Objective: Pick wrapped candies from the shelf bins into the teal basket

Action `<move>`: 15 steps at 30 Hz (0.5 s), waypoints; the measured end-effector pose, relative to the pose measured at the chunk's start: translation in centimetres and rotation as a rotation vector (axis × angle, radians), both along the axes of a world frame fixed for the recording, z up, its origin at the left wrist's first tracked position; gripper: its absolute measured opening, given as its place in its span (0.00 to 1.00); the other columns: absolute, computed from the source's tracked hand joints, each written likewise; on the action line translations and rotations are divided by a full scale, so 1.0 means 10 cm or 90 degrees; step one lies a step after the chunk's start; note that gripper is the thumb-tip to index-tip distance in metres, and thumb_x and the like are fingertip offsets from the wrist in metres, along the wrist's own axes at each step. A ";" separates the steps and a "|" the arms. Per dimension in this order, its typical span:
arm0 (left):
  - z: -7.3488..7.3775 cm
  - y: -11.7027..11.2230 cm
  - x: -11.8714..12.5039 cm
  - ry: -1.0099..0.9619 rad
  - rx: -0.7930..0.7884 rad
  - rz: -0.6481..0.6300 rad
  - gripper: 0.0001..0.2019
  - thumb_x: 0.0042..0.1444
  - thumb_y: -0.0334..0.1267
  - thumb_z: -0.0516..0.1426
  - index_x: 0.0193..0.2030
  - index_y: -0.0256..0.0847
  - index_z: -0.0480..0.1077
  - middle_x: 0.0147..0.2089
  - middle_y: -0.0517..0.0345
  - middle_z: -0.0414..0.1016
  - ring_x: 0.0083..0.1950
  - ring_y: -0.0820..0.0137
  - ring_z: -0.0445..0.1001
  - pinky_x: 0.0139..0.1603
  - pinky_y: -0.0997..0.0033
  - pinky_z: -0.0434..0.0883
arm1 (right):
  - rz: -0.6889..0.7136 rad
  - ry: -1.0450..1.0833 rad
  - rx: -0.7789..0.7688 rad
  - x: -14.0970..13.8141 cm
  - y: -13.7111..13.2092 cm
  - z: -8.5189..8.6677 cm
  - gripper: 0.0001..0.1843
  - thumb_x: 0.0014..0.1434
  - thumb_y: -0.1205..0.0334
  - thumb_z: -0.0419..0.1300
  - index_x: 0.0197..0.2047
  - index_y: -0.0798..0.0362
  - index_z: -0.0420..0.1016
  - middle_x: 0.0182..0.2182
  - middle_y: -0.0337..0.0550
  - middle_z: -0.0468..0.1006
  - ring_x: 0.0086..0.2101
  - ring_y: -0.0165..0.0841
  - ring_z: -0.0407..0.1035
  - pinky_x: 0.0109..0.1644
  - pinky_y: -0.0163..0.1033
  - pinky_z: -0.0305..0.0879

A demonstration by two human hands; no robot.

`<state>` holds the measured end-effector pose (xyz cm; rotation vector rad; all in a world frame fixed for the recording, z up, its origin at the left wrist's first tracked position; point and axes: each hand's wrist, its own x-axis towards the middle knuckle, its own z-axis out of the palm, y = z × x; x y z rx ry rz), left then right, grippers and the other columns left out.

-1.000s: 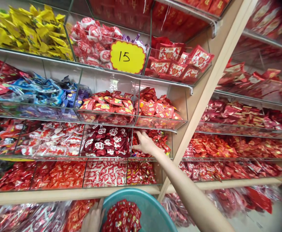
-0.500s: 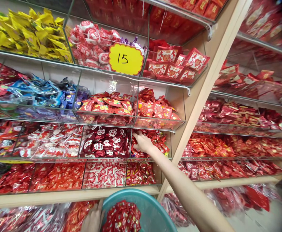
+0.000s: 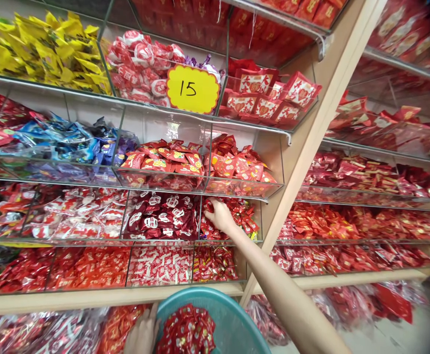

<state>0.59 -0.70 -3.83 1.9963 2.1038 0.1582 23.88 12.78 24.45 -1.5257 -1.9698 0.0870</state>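
Observation:
My right hand point(image 3: 220, 216) reaches into a compartment of small red wrapped candies point(image 3: 246, 216) at the right end of a middle shelf. Its visible fingers are apart and touch the candies; some of the fingertips are hidden, and I see nothing held. Low in the picture, my left hand point(image 3: 143, 332) is closed on the left rim of a teal plastic basin point(image 3: 233, 319). Inside the basin lies a heap of red wrapped candies point(image 3: 188, 327).
Clear dividers split the shelves into bins. Maroon wrapped sweets point(image 3: 161, 216) fill the bin left of my right hand. A yellow "15" price sign point(image 3: 192, 88) hangs above. A wooden upright point(image 3: 292, 162) stands to the right, and bagged sweets point(image 3: 48, 332) lie below.
My right hand has shifted slightly right within the candy compartment, and its fingers look a little more bent. My left hand and the basin stay nearly where they were.

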 end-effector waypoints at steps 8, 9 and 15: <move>0.06 -0.03 0.01 0.021 0.004 -0.005 0.26 0.62 0.37 0.36 0.66 0.37 0.53 0.61 0.42 0.68 0.59 0.62 0.70 0.56 0.63 0.69 | 0.162 0.767 -0.211 0.07 -0.39 -0.02 0.18 0.46 0.57 0.67 0.39 0.53 0.68 0.29 0.34 0.73 0.26 0.25 0.67 0.30 0.32 0.68; 0.08 -0.03 0.02 0.021 0.000 0.000 0.26 0.62 0.37 0.36 0.66 0.37 0.54 0.61 0.42 0.68 0.60 0.62 0.70 0.57 0.63 0.69 | 0.186 0.832 -0.251 0.09 -0.53 -0.05 0.18 0.46 0.57 0.68 0.37 0.52 0.68 0.30 0.34 0.74 0.27 0.25 0.68 0.30 0.31 0.67; 0.13 -0.05 0.04 0.003 -0.004 0.009 0.26 0.62 0.36 0.36 0.66 0.38 0.54 0.61 0.43 0.68 0.58 0.62 0.71 0.56 0.62 0.70 | 0.251 1.016 -0.476 0.06 -1.31 -0.71 0.19 0.49 0.58 0.68 0.43 0.51 0.69 0.39 0.40 0.77 0.28 0.23 0.70 0.27 0.26 0.63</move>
